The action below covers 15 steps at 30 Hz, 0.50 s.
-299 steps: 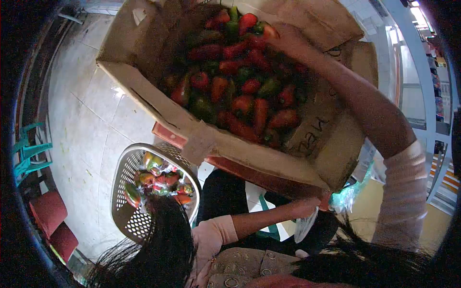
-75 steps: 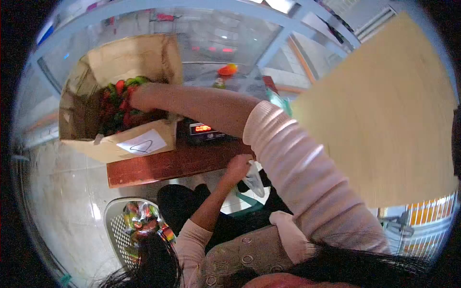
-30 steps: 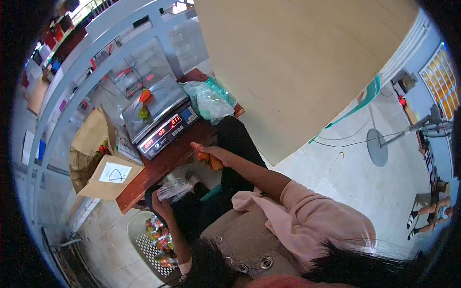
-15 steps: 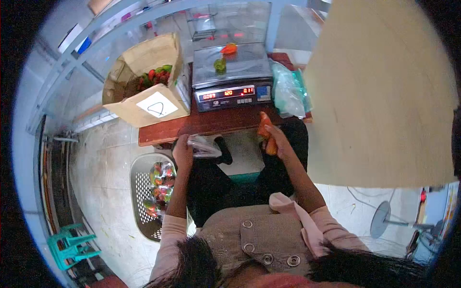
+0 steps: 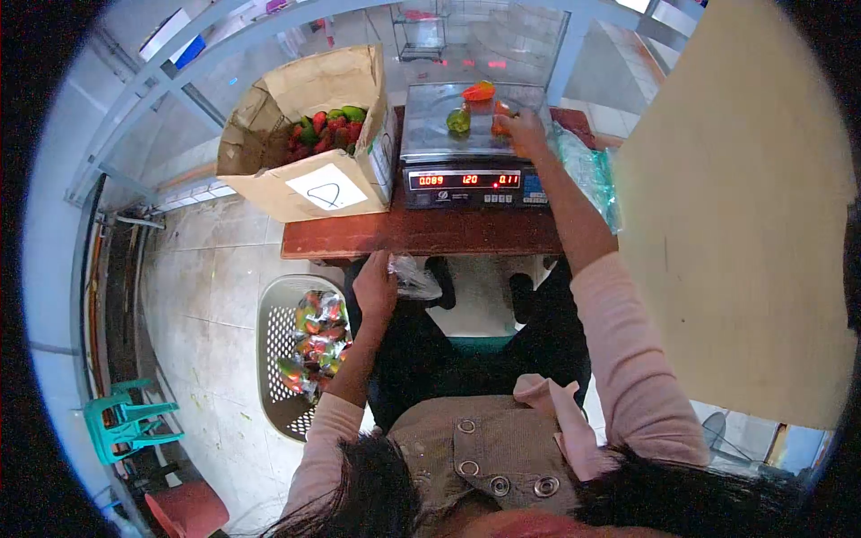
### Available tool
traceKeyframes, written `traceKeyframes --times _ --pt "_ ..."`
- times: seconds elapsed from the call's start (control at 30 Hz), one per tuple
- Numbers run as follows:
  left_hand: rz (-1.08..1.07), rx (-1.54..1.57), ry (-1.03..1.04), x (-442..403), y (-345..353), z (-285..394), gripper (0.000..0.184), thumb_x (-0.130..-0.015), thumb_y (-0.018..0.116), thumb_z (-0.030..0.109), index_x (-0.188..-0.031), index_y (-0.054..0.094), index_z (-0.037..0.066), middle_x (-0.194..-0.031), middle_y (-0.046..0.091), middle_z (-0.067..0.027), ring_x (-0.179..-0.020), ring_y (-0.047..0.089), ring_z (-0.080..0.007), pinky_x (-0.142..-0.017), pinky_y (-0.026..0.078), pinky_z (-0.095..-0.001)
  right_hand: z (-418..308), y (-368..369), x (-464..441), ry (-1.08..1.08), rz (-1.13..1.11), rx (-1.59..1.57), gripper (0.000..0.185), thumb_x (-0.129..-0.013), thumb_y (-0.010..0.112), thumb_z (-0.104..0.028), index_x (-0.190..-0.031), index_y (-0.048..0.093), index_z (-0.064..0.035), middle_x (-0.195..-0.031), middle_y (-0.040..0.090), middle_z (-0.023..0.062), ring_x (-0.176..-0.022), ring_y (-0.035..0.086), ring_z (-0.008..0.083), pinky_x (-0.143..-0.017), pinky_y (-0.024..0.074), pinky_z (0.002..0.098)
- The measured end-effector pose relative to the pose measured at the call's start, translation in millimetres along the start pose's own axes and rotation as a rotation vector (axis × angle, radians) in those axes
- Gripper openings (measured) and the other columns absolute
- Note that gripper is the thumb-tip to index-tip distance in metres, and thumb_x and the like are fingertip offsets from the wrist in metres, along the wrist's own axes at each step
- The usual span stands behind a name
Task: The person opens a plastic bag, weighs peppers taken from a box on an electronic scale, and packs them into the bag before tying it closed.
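My left hand [image 5: 375, 285] is closed on a crumpled clear plastic bag [image 5: 416, 278] in front of the table edge. Over the right side of the weighing scale's metal pan [image 5: 423, 139], my right hand [image 5: 529, 136] has its fingers around orange peppers [image 5: 501, 125], partly hidden by the hand. A green pepper [image 5: 458, 121] and an orange-red pepper [image 5: 479, 91] lie on the pan beside it. The scale's red display [image 5: 464, 180] reads 0.089, 1.20 and 0.11.
An open cardboard box [image 5: 300, 193] of red and green peppers stands left of the scale on the red-brown table [image 5: 359, 240]. Below, a basket [image 5: 271, 359] holds several bagged peppers. Plastic bags [image 5: 587, 166] lie right of the scale. A large tan panel [image 5: 735, 224] stands at right.
My right hand has moved forward and up from near my knee to the scale pan, carrying the orange peppers. My left hand still holds the plastic bag. The view has shifted.
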<state>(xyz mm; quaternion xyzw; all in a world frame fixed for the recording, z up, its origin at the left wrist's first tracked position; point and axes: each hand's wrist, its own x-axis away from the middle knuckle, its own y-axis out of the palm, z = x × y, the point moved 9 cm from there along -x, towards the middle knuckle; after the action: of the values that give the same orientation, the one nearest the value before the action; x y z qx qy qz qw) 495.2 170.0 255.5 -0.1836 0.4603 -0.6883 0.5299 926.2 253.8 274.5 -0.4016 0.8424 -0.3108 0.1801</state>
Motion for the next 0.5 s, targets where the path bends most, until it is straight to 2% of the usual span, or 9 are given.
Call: traceKeyframes --times 0.1,0.2,0.27,0.3,0.33,0.37,0.43,0.5 --pt "0.017 0.005 0.010 3.2 -1.5 2.0 0.016 -0.078 0.053 0.008 -0.093 0.052 0.005 -0.093 0.057 -0.0139 -0.088 0.056 -0.0361 -0.072 0.045 -0.0438 -10.8 4.3 -2.2 -0.025 -0.079 0.131 0.060 -0.073 0.065 -0.047 -0.106 0.055 0.0023 -0.093 0.060 0.0262 -0.090 0.060 0.0365 -0.077 0.0464 0.0462" --pt "0.034 -0.014 0.031 5.7 -2.1 -1.4 0.015 -0.078 0.052 0.008 -0.093 0.052 0.005 -0.093 0.057 -0.0146 -0.088 0.056 -0.0360 -0.071 0.044 -0.0440 -24.7 -22.3 20.2 -0.220 0.226 0.239 0.052 -0.077 0.064 -0.040 -0.107 0.056 0.0013 -0.091 0.062 0.0221 -0.082 0.062 0.0367 -0.076 0.0484 0.0434" --pt "0.082 0.017 0.049 6.3 -4.6 -0.5 0.014 -0.078 0.052 0.008 -0.092 0.053 0.006 -0.093 0.057 -0.0150 -0.087 0.056 -0.0358 -0.071 0.044 -0.0439 9.2 -19.8 22.9 -0.208 0.075 -0.140 0.043 -0.081 0.062 -0.035 -0.106 0.056 -0.0004 -0.088 0.063 0.0177 -0.078 0.062 0.0332 -0.073 0.0502 0.0403" --pt "0.092 0.021 0.057 5.6 -5.9 1.8 0.014 -0.078 0.052 0.008 -0.092 0.053 0.006 -0.092 0.057 -0.0151 -0.087 0.056 -0.0358 -0.071 0.044 -0.0438 24.6 -23.2 38.0 -0.122 -0.071 -0.493 0.038 -0.083 0.060 -0.033 -0.105 0.056 -0.0016 -0.086 0.063 0.0156 -0.078 0.061 0.0307 -0.072 0.0506 0.0384" --pt "0.100 0.029 0.062 6.0 -6.7 3.0 0.014 -0.078 0.052 0.007 -0.092 0.053 0.006 -0.091 0.057 -0.0152 -0.087 0.056 -0.0358 -0.071 0.044 -0.0437 41.3 -26.1 54.4 0.009 -0.184 -0.836 0.034 -0.085 0.058 -0.031 -0.104 0.056 -0.0029 -0.085 0.062 0.0135 -0.078 0.061 0.0283 -0.071 0.0510 0.0365" --pt "0.103 0.038 0.065 8.6 -6.4 4.4 0.014 -0.078 0.052 0.007 -0.091 0.053 0.006 -0.090 0.057 -0.0153 -0.087 0.056 -0.0358 -0.071 0.044 -0.0435 52.6 -23.5 97.9 0.240 -0.369 -1.339 0.029 -0.088 0.055 -0.030 -0.102 0.057 -0.0046 -0.083 0.061 0.0114 -0.079 0.061 0.0251 -0.071 0.0510 0.0342" --pt "0.075 0.026 0.049 5.1 -0.3 2.6 0.016 -0.074 0.054 0.007 -0.091 0.053 0.006 -0.089 0.058 -0.0148 -0.086 0.056 -0.0360 -0.071 0.044 -0.0433 92.7 -7.6 154.0 0.521 -0.115 -1.755 0.028 -0.087 0.056 -0.029 -0.096 0.056 -0.0027 -0.087 0.062 0.0135 -0.068 0.060 0.0244 -0.062 0.0523 0.0381" --pt "0.081 0.015 0.076 7.5 6.5 4.0 0.017 -0.074 0.055 0.007 -0.091 0.054 0.005 -0.089 0.058 -0.0146 -0.087 0.056 -0.0358 -0.072 0.044 -0.0432 93.7 20.6 216.7 0.238 -0.442 -1.538 0.022 -0.088 0.053 -0.022 -0.090 0.057 -0.0005 -0.083 0.061 0.0150 -0.071 0.060 0.0275 -0.065 0.0519 0.0403"
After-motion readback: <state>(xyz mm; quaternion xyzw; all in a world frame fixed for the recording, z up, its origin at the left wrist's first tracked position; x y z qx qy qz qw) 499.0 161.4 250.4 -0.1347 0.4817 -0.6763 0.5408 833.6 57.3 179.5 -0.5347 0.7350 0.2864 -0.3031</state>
